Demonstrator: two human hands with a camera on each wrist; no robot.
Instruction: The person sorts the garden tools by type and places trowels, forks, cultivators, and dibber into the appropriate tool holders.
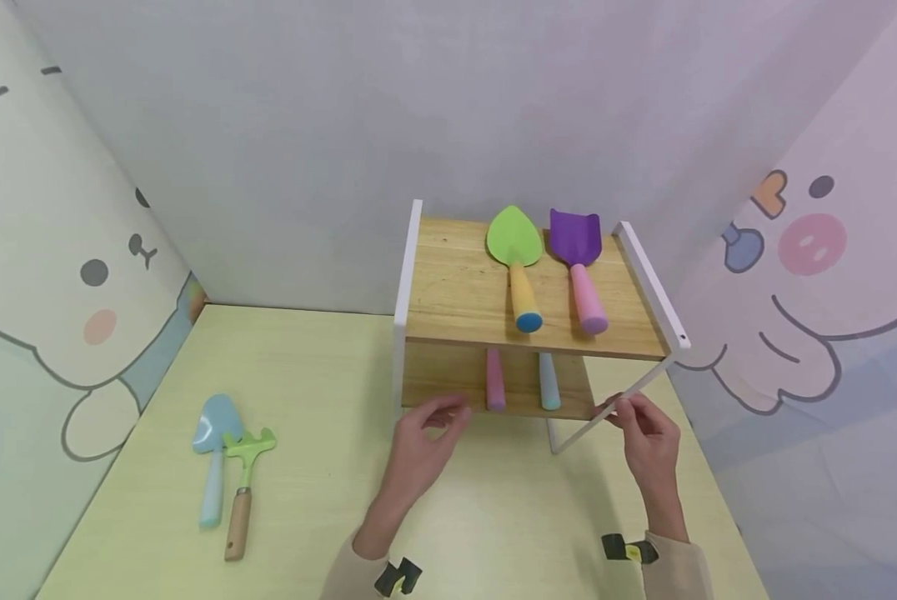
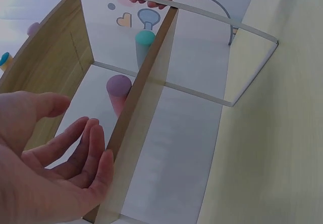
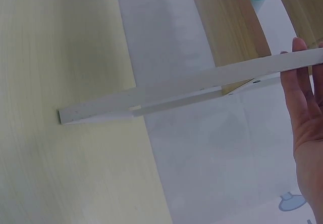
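Observation:
A two-tier wooden shelf rack (image 1: 448,287) with a white metal frame stands at the back of the table. My right hand (image 1: 651,437) grips the rack's right front leg (image 1: 613,404), its fingers bent over the bar. At the front edge of the lower shelf (image 1: 441,375) is my left hand (image 1: 426,442), fingers loosely bent and nothing held. In the left wrist view, its fingertips (image 2: 106,166) meet or almost meet that edge. A pink handle (image 1: 496,383) and a light blue handle (image 1: 548,383) stick out from the lower tier; their far ends are hidden.
Up on the top shelf lie a green trowel (image 1: 514,237) with a yellow handle and a purple shovel (image 1: 576,237) with a pink handle. A blue trowel (image 1: 212,467) and a green rake (image 1: 246,458) lie on the table (image 1: 321,500) at left. Printed curtains enclose the table.

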